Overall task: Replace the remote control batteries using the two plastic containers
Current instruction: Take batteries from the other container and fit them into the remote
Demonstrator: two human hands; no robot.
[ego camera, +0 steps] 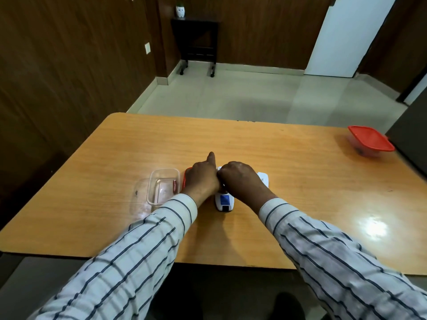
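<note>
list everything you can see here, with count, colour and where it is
table: 1, orange-brown wood, fills the foreground
open container: 1, clear plastic, left of the hands
battery: 1, reddish, inside the open container at its right wall
loose lid: 1, red, mostly hidden behind the left hand
remote control: 1, white with a blue label, under both hands
white piece: 1, beside the right hand, possibly the battery cover
closed container: 1, clear with a red lid, far right table edge
side table: 1, dark, against the far wall
small pot: 1, white, on the side table
door: 1, white, far right
left hand: 1, on the remote
right hand: 1, on the remote
sleeves: 2, white with dark stripes
</note>
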